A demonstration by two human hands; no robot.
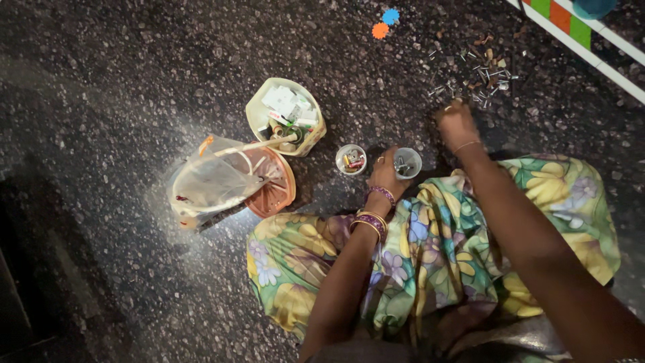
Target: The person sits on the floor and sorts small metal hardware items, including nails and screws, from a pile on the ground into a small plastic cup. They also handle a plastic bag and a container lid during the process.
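Left hand (384,173) grips one small clear cup (408,163), fingers curled around its near side; the cup stands on the dark speckled floor (121,81) just beyond the person's knee and holds a few small metal bits. Right hand (457,123) reaches farther out, fingers bent down and bunched at the near edge of a scattered heap of small metal and brown pieces (478,70); whether it pinches any of them I cannot tell, since the fingertips are hidden under the knuckles. The heap lies toward the floor's far right part, too many tiny pieces and too small to count.

A second small clear cup (351,159) stands just left of the first, close beside it, with coloured bits inside. That makes two small cups. Left and beyond them sits one cream tub (259,117) filled with mixed items, white cards among them. Touching its near-left side is one round orange basket (277,191), and a clear plastic bag (209,181) lies partly over and in it.

Two paper dots, one blue (390,15) and one orange (380,30), lie side by side near the floor's far edge. A striped mat edge (571,30) crosses the far right corner. The left wrist wears several bangles (371,220); the right wrist shows one thin band. A flowered cloth (437,249) covers the lap.
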